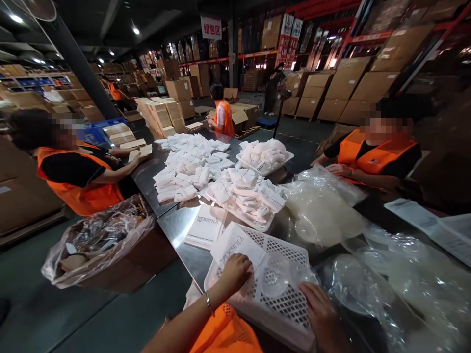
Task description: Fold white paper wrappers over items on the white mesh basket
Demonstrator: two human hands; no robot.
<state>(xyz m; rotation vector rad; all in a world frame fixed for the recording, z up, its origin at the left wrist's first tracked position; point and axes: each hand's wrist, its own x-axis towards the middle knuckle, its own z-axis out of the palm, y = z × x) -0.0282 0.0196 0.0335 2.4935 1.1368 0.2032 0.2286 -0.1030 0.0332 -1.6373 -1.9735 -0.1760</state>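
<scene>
My left hand is closed over the lower edge of a white bag printed with "beauty", which lies over a white plastic basket. Beside the bag is a clear, round-bottomed plastic piece; its exact kind I cannot make out. My right hand is at that piece's right end, fingers curled at its edge. Just beyond the basket lies a stack of flat printed bags. Farther up, a white tray carries a heap of filled white packets.
More white packets and a second loaded tray cover the metal table. Clear plastic bags of translucent pieces lie right. A lined carton stands left. Co-workers in orange vests are left, right and at the far end.
</scene>
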